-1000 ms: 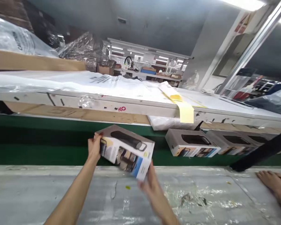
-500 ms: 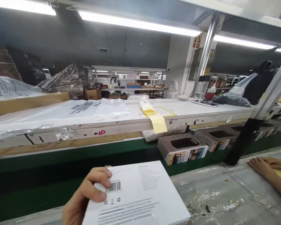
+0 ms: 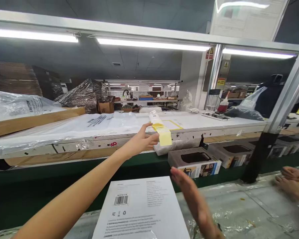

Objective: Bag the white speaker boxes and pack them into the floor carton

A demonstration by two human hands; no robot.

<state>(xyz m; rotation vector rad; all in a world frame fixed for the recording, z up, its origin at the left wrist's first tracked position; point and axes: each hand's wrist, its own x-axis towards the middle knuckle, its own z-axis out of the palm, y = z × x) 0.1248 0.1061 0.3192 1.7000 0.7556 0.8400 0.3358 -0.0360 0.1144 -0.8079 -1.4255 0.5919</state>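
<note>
"Where is the box [image 3: 139, 212]?"

"At the bottom of the view, in front of the person, its white printed face with the barcode showing."

"And the left hand [image 3: 143, 142]?"

"Stretched past the box to the yellow strip [image 3: 166, 138] that hangs over the shelf [image 3: 201, 124] edge. Finger and thumb are parted at its left side; whether they touch it, one cannot tell."

"The right hand [image 3: 196, 204]?"

"Blurred, fingers straight and unclenched, just beside the box's right edge. Contact is unclear."

"Beyond it?"

"A grey carton [image 3: 175, 160] sits on the green belt [image 3: 146, 166]."
</note>
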